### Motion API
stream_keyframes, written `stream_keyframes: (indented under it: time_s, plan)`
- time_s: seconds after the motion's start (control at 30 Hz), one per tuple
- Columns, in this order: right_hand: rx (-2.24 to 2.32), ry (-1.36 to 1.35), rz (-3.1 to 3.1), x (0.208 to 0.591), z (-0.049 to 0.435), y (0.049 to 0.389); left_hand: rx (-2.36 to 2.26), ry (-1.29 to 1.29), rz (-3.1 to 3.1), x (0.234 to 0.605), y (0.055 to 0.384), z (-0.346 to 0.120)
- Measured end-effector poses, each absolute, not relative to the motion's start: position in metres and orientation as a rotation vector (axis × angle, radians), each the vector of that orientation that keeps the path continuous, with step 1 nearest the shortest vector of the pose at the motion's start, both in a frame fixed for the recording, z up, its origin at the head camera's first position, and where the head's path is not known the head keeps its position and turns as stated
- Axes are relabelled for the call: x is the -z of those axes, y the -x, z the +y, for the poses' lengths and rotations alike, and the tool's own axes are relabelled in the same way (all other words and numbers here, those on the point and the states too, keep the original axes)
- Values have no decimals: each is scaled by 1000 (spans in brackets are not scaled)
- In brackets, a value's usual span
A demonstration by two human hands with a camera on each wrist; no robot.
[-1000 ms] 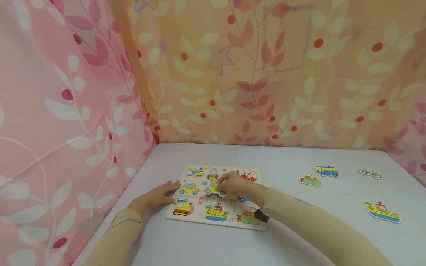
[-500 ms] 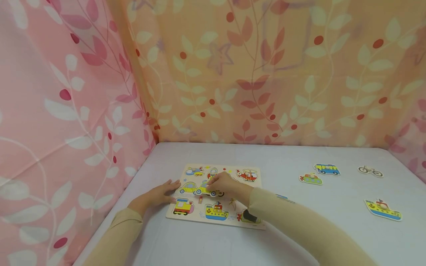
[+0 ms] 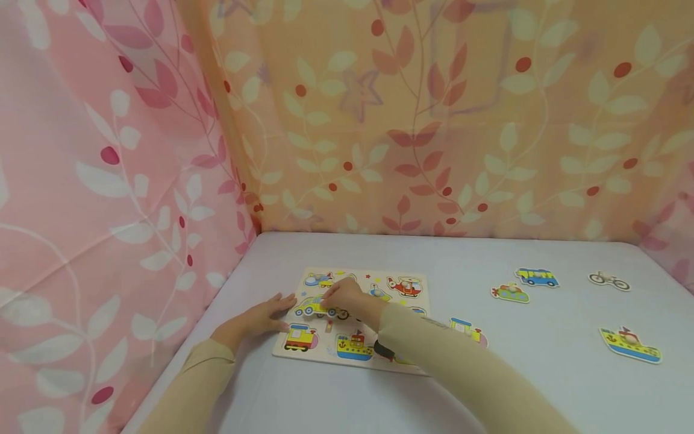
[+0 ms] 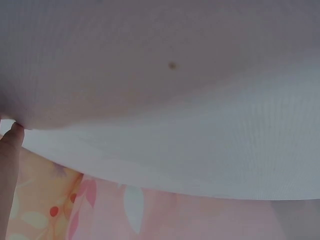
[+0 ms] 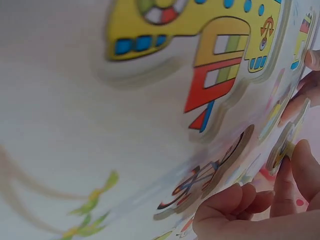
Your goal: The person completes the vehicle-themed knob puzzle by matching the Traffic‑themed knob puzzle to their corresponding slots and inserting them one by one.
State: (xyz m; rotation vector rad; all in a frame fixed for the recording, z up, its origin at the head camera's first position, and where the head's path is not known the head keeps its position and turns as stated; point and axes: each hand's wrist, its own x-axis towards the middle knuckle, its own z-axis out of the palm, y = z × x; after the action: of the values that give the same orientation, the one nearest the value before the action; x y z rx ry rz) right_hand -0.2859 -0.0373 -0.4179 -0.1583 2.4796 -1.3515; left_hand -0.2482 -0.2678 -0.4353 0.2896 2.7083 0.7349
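In the head view my right hand [image 3: 349, 298] pinches a yellow car puzzle piece [image 3: 313, 306] over the car slot of a wooden puzzle board [image 3: 347, 325]. The right wrist view shows this piece [image 5: 282, 150] tilted between thumb and fingertips, above the board; whether it touches the slot is unclear. A bicycle slot [image 5: 207, 172] lies beside the fingers. My left hand [image 3: 260, 318] rests with extended fingers at the board's left edge. A left finger [image 4: 10, 160] appears at the side of the left wrist view. The right hand and sleeve cover part of the board.
Loose pieces lie right of the board: a train [image 3: 466, 330] partly behind the right sleeve, a submarine [image 3: 511, 293], a bus [image 3: 537, 278], a bicycle [image 3: 609, 281] and a ship [image 3: 631, 345]. A helicopter [image 3: 405, 286] is on the board. Patterned curtains [image 3: 347, 120] surround the white table [image 3: 303, 398].
My right hand has moved left across the board with the car piece, from above the bicycle slot to the car slot. The left hand stays at the board's edge.
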Motion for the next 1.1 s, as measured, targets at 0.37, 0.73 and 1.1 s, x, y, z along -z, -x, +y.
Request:
stream_keyframes:
  time_s: [0.37, 0.73, 1.1]
  plan:
    - [1379, 97, 2450, 423, -53, 283, -758, -306, 2697, 436, 248, -263]
    - [981, 240, 2623, 424, -61, 289, -757, -267, 2697, 436, 243, -262]
    - [1372, 269, 2383, 420, -38, 295, -728, -251, 2700, 432, 247, -264]
